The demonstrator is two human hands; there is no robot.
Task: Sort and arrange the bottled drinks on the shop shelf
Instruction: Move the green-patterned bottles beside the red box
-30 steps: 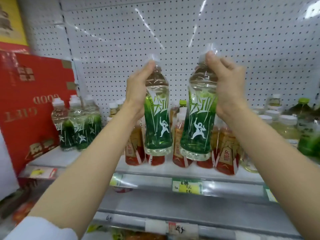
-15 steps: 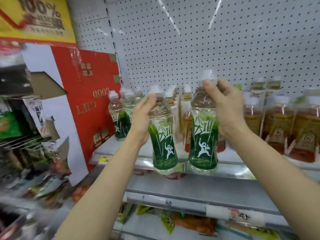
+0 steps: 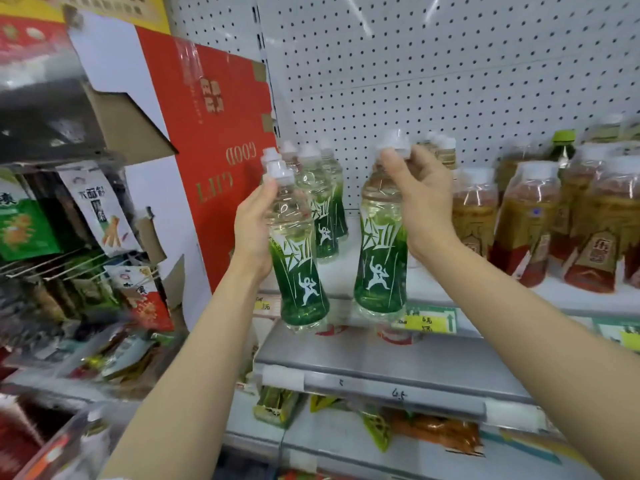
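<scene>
Two hands up in front of the shop shelf, each with a green-label bottle. Left hand wraps the upper body of the left bottle, fingers curled round behind it, thumb near the neck just under the white cap; bottle upright, slightly tilted, held in the air in front of the shelf's front edge, its base below the shelf lip. Right hand grips the neck and shoulder of the right bottle, fingers clenched round just under its white cap; bottle upright, base at about the front edge of the shelf, cannot tell if it touches the shelf. The two held bottles are near each other, apart, not touching. Behind the left bottle, a small group of same green bottles stands at the far left of the shelf, beside a red gift box lettered upside down. To the right on the shelf, a row of amber tea bottles with red-brown labels, just beside the right wrist; one green-capped bottle further back. White pegboard behind. Yellow price tag on the shelf edge under the right bottle. Lower shelf grey, snack packets beneath. Far left blurred hanging snack packs.
</scene>
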